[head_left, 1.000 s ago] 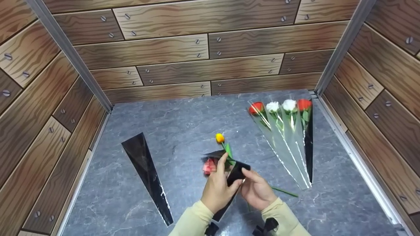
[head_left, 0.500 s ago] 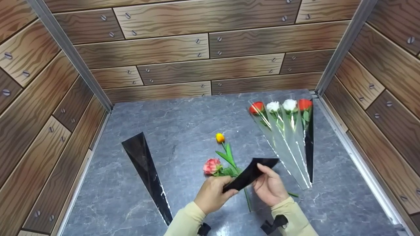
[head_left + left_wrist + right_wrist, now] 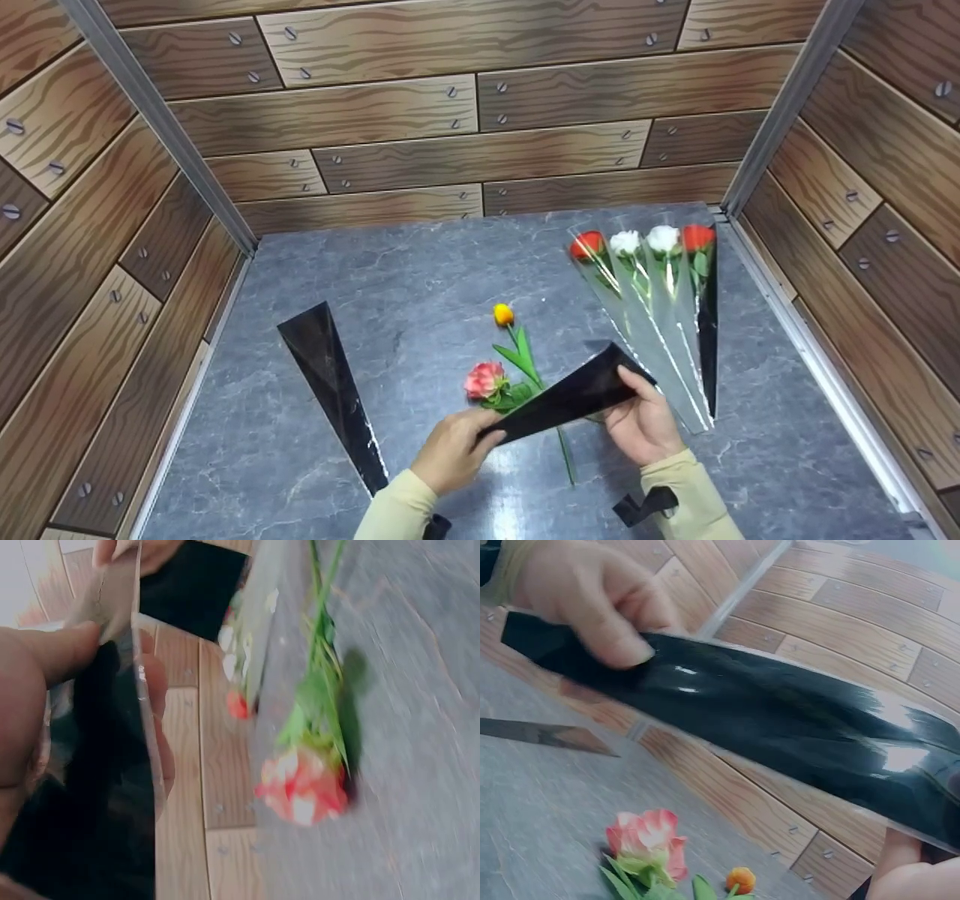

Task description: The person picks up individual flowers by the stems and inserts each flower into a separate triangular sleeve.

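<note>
While the left hand (image 3: 454, 450) pinches the narrow end of a black sleeve (image 3: 562, 397) between thumb and fingers, the right hand (image 3: 645, 427) grips the same sleeve at its wide end, thumb on the upper face. Stretched between the two hands above the surface (image 3: 420, 285), that sleeve shows no flower in it.

Just beyond the left hand lies a pink rose (image 3: 484, 381), bare; farther from that hand is a yellow tulip (image 3: 503, 315), bare as well. Between the hands a green stem (image 3: 566, 457) runs out from beneath the held sleeve; which flower it belongs to cannot be told. Left of the left hand, well apart from it, a spare black sleeve (image 3: 334, 390) lies flat, seemingly with nothing inside. Beyond the right hand, four wrapped flowers (image 3: 656, 330) fan out side by side: two red roses (image 3: 587, 245) and two white roses (image 3: 625, 242).

Judged from this, the wrapping looks about two-thirds done: four flowers sleeved, two loose ones left. Two sleeves without flowers, one held and one lying, appear to match them, and filling the held one seems not yet begun.
</note>
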The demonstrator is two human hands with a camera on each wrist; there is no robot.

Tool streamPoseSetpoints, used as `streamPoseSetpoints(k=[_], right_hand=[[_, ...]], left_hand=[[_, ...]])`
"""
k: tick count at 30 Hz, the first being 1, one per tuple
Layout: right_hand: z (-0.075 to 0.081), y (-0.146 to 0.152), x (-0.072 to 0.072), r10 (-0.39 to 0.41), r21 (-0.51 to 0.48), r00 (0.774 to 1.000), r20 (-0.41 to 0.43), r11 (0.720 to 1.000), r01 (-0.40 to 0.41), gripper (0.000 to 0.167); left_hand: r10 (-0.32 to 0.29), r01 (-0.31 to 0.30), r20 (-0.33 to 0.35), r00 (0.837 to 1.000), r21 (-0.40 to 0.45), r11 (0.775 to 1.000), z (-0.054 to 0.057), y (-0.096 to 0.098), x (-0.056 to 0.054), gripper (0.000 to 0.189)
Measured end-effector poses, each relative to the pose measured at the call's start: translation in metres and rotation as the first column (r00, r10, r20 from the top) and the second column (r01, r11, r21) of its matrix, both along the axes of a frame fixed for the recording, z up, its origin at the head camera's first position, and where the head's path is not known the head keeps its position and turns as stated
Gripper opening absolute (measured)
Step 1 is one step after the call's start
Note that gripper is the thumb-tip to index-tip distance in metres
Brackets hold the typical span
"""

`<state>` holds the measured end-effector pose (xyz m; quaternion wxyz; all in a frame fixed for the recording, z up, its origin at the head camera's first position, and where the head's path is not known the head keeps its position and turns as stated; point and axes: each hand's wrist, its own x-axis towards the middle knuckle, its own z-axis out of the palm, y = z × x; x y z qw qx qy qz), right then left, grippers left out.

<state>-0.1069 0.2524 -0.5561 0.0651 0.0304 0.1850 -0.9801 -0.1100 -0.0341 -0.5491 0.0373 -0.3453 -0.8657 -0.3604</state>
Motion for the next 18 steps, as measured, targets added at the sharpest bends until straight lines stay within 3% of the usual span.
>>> streamPoseSetpoints(k=[5, 12, 18], right_hand=[[0.000, 0.003, 0.001, 0.004, -0.013, 1.000, 0.004, 1.000, -0.004, 0.027], [0.000, 0.014, 0.000, -0.015, -0.082, 1.000, 0.000, 0.996, 0.015, 0.027], [0.003, 0.030, -0.003, -0.036, -0.076, 0.999, -0.027, 0.997, 0.034, 0.028]], left_hand=[[0.031, -0.032, -0.019, 0.999, -0.064, 0.997, -0.004, -0.015, -0.003, 0.006], [0.136, -0.140, -0.048, 0.990, -0.112, 0.984, -0.005, -0.039, -0.006, 0.009], [0.238, -0.250, -0.116, 0.964, -0.112, 0.962, -0.001, -0.060, -0.007, 0.008]])
